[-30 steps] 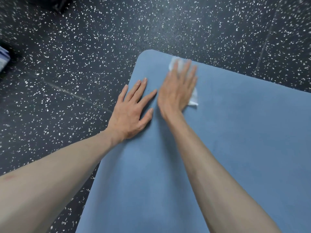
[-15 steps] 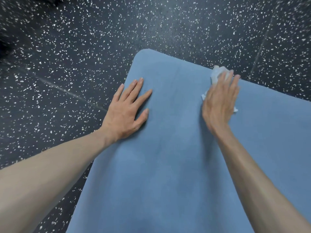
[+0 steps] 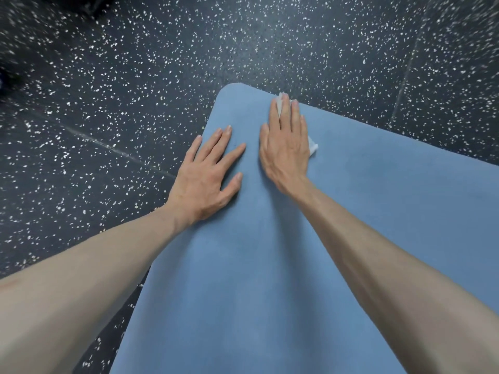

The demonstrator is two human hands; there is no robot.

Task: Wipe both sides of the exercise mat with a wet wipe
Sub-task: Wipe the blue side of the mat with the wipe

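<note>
A view from above looks down on two bare forearms reaching forward over a flat, smooth blue foam exercise mat [image 3: 310,252] spread on a dark rubber floor flecked with white [image 3: 135,90].

The right hand [image 3: 286,147] lies palm down near the far rounded corner of the mat, fingers straight and close together. Its grip is open and flat, pressing a crumpled white wet wipe [image 3: 312,147] against the mat. The wipe is mostly hidden under the palm; a small piece shows just past the fingertips at the mat's far edge, and another corner sticks out on the hand's right side.

The left hand [image 3: 208,179] rests just beside the right, to its left, near the mat's left edge. Its fingers are spread and straight, the palm flat on the mat, its grip open and holding nothing. The two hands are close but apart.

The mat runs back under both forearms toward the viewer and away to the right.
</note>
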